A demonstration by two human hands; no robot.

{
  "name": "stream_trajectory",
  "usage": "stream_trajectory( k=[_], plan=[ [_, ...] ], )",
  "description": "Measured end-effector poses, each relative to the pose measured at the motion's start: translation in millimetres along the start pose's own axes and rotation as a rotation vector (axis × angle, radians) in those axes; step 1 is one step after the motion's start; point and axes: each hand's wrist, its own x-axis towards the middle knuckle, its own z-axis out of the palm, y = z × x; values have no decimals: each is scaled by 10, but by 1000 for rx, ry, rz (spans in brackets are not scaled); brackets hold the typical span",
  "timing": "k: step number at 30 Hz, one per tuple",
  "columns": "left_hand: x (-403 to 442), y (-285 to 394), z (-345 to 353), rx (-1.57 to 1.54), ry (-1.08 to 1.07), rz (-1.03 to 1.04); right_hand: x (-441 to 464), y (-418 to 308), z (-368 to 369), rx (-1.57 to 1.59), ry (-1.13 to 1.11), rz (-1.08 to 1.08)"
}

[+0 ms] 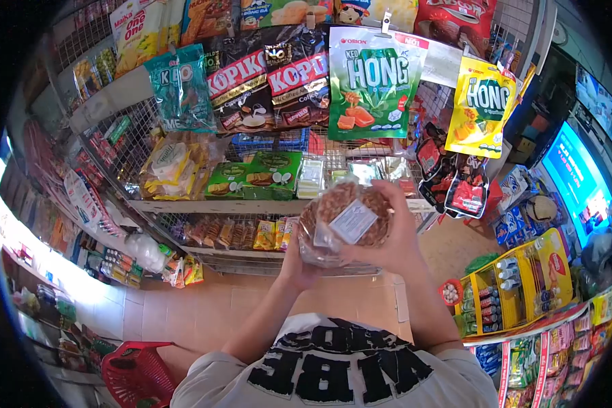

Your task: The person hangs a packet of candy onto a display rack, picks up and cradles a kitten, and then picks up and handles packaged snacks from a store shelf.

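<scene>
I hold a clear plastic pack of round brown food point(374, 234) up in front of the shelf rack. A white printed label point(352, 222) faces me on it, and the wrap shines and creases on the left side. My left hand point(298, 266) is closed around the pack's lower left, its fingers mostly hidden behind it. On the right, my right hand point(396, 234) grips the pack's edge with the fingers curled over the top. I cannot tell whether it is one pack or two pressed together. Behind it on the shelf lie green boxes point(272, 173).
Candy bags hang along the rack's top, among them a green Hong bag point(375, 81) and a black Kopiko bag point(238, 81). Snacks fill the lower shelf point(231, 233). A red plastic stool point(137, 374) stands lower left, a yellow drinks rack point(500, 292) at right.
</scene>
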Motion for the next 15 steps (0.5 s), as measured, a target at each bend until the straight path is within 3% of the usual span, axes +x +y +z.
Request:
stream_trajectory(
  k=[4,8,10,15],
  plan=[
    [-92,-40,-127,35,0,61,265,265,-52,-75,54,2],
    [-272,-48,-171,-28,75,16,548,1029,218,94,71,160],
    [-303,-55,-244,-11,49,17,715,1510,421,82,120,122],
    [-418,-62,-334,-64,-29,46,1156,1786,677,-351,178,103]
  ],
)
